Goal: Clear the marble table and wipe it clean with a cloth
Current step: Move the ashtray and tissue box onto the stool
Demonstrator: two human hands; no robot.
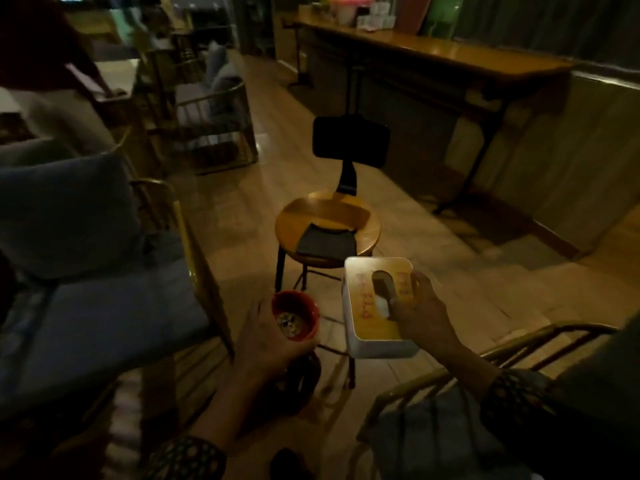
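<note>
Both hands loaded, round wooden stool dead ahead

The stool (pixel 327 220), with a dark cloth (pixel 325 241) on its seat, stands just beyond the white tissue box (pixel 375 306) gripped by the right hand (pixel 420 318); the left hand (pixel 266 337) grips a red cup (pixel 295 315), nearer and left. The marble surface is not in view.

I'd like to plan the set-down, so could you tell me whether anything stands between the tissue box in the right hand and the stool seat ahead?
Nothing visible blocks the way: the right hand holds the tissue box just short of the stool. A dark cloth already lies on the seat's near side, leaving bare wood behind it.
</note>
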